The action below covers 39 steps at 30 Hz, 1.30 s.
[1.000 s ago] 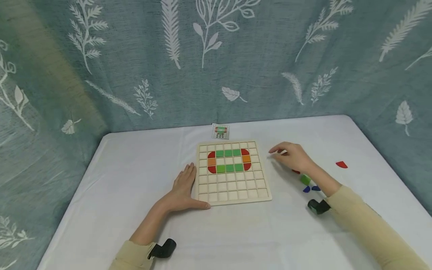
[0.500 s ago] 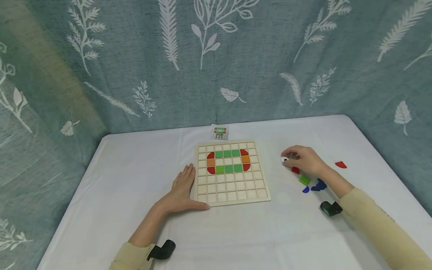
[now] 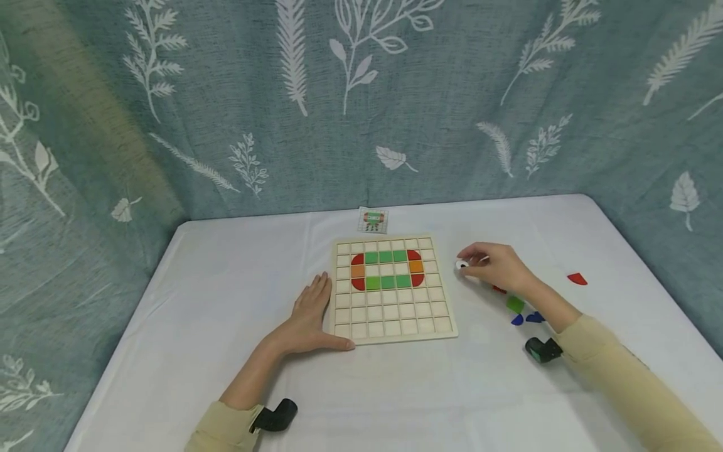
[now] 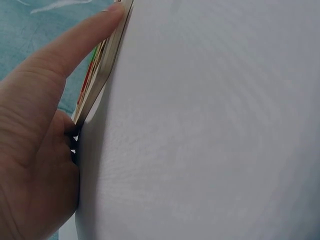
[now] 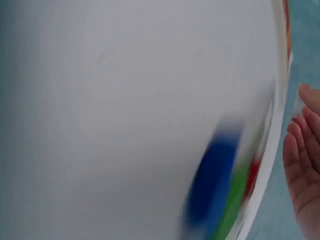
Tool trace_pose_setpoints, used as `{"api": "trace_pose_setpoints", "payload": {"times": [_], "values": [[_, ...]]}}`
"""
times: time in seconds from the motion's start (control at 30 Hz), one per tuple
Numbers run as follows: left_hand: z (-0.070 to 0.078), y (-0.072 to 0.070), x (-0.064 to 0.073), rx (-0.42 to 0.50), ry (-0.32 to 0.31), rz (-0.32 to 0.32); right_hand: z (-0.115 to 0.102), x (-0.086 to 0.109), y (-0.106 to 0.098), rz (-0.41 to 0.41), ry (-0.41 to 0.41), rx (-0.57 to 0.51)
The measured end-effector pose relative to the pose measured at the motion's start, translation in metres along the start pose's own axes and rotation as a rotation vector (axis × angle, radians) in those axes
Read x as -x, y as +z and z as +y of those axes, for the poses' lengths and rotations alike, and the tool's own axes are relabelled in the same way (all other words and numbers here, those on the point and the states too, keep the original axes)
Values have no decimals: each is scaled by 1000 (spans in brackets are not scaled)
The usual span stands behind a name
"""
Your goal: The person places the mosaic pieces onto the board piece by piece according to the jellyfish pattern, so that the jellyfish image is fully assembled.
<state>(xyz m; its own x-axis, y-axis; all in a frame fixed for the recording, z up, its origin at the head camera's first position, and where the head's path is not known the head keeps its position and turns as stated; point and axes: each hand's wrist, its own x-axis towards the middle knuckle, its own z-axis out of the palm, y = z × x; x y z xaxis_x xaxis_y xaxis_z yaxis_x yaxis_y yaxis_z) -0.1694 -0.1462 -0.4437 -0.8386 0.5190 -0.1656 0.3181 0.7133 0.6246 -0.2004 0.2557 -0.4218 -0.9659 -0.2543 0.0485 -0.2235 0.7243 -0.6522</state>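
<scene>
A square wooden grid board (image 3: 375, 314) lies on the white cloth. Green, red and orange tiles form a ring on it. My left hand (image 3: 307, 317) rests at the board's left side, fingers extended along that edge, and its thumb touches the front edge near the left corner. Just right of the board, my right hand (image 3: 494, 263) pinches a white piece with a black dot (image 3: 460, 265) between thumb and fingers. In the right wrist view the right hand (image 5: 305, 160) appears only at the right margin, and the piece is mostly hidden there.
Below the right forearm lie a green tile (image 3: 515, 305), blue pieces (image 3: 517, 320) and a partly covered red piece (image 3: 499, 289). A red quarter-round piece (image 3: 577, 279) sits farther right. Behind the board is a small pattern card (image 3: 373, 220). A patterned curtain (image 3: 316, 169) stands behind the table.
My right hand moved right from near the board, where no piece showed in its fingers, then came back left pinching the white piece. The left hand keeps its place at the board.
</scene>
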Motion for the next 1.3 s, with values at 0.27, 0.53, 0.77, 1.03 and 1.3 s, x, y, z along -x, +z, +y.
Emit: {"api": "trace_pose_setpoints", "payload": {"times": [0.27, 0.53, 0.77, 1.03, 1.3], "values": [[3, -1, -5, -7, 3, -2, -42, -30, 40, -20, -109, -119], [3, 1, -9, -7, 2, -7, -60, -53, 58, -56, -171, 12], [4, 1, -9, -4, 1, -3, -60, -54, 57, -76, -157, 32], [3, 2, -4, -6, -11, -3, -43, -32, 38, -5, -129, -16], [1, 4, -4, -11, -7, 13, 4, 17, -12, 30, 27, 68]]}}
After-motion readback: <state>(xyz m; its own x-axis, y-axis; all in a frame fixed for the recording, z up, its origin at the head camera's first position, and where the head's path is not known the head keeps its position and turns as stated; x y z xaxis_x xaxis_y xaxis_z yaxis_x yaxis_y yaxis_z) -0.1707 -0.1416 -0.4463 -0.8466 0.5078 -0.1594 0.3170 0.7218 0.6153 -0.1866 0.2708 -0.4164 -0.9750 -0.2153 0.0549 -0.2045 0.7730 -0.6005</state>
